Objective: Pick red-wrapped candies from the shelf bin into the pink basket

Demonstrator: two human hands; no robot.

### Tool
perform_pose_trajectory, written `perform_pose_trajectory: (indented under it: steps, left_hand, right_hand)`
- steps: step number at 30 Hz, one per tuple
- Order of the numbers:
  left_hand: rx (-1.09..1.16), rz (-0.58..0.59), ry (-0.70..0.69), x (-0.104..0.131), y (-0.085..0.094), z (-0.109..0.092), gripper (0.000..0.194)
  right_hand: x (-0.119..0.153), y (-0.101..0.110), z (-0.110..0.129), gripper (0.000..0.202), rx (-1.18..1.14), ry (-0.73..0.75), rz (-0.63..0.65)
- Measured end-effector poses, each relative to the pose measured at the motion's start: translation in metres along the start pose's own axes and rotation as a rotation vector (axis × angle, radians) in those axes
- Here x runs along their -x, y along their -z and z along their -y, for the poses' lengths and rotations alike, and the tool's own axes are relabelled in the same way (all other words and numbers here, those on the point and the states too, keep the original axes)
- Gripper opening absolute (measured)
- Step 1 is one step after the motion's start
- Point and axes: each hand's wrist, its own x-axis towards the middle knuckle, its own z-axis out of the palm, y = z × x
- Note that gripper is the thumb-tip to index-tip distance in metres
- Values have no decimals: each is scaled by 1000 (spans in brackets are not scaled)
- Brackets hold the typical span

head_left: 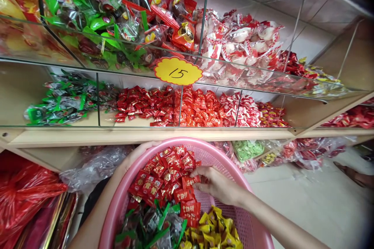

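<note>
A pink plastic basket [187, 142] with mesh walls is in front of me. My left hand [139, 153] grips the far left of its rim, with the fingers partly hidden behind it. Inside the basket, my right hand [212, 182] pinches the top of a strip of red candy packets [189, 207]. Beneath and left of the strip lie more red candy packets [166, 167]. Clear and green wrapped sweets [154, 223] fill the near left, and yellow wrapped candies [214, 229] lie at the near right.
Behind the basket stands a glass-fronted shelf [87, 135] with divided bins of wrapped sweets on two levels. A yellow tag [178, 71] reads 15. Plastic bags [248, 149] sit under the shelf, and a red bag [26, 190] is at left. A person's foot [355, 175] shows at right.
</note>
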Motion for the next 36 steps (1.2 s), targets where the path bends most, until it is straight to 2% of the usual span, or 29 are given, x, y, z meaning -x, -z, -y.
perform_pose_trajectory:
  steps: [4, 9, 14, 16, 19, 22, 24, 26, 29, 33, 36]
  left_hand:
    - [11, 11, 15, 0, 1, 0, 32]
    - [-10, 2, -13, 0, 1, 0, 32]
    - [-12, 11, -22, -2, 3, -1, 31]
    - [-23, -2, -18, -2, 4, -1, 30]
    - [-24, -5, 13, -3, 6, -1, 29]
    - [-15, 25, 1, -4, 9, 1, 28]
    - [-24, 28, -13, -6, 11, 2, 28]
    - [-35, 24, -23, -7, 13, 2, 27]
    - [-53, 23, -76, -10, 18, 2, 25]
    - [-89, 33, -118, -12, 23, 1, 28]
    - [-105, 59, -110, -10, 21, 0, 33]
  right_hand:
    - [-3, -8, -4, 25, -59, -59, -17]
    - [-7, -21, -11, 22, -189, -10, -104]
    - [-4, -20, -10, 15, -33, 18, -162]
    - [-3, -9, -3, 13, 100, 22, -186]
    - [-9, 21, 13, 18, 250, 45, -286]
    - [-33, 57, 25, 19, 318, 94, -446]
    - [-55, 77, 26, 15, 353, 163, -507]
    - [-79, 91, 24, 16, 418, 228, -489]
    - [-107, 99, 23, 23, 585, 216, -368]
    - [-123, 101, 29, 28, 828, 99, -206]
    - [-129, 103, 30, 27, 895, 60, -167]
